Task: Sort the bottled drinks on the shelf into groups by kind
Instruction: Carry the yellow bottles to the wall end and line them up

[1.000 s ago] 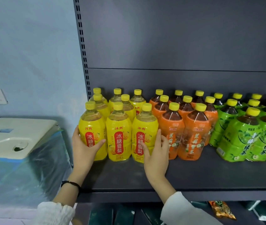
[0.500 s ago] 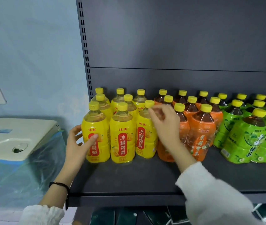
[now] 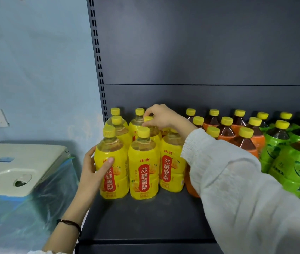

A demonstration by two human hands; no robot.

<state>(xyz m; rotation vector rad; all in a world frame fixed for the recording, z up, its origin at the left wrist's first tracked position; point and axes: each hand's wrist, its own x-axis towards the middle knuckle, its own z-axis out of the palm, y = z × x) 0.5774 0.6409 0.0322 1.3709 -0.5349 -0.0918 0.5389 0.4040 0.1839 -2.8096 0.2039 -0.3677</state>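
Yellow bottles [image 3: 142,165] stand at centre frame on the shelf [image 3: 145,219], packed tight against its left upright. Eight yellow caps show; a ninth is probably behind the right hand. The left hand [image 3: 92,173] lies flat on the outermost front bottle, grip open around its side, apparently bracing the block. The right hand [image 3: 161,116] pinches the cap of a middle-row bottle, grip closed on it, seemingly to straighten it into line. Right of centre stand orange bottles [image 3: 244,142], eight caps visible; green bottles [image 3: 299,162] at right edge, six visible.
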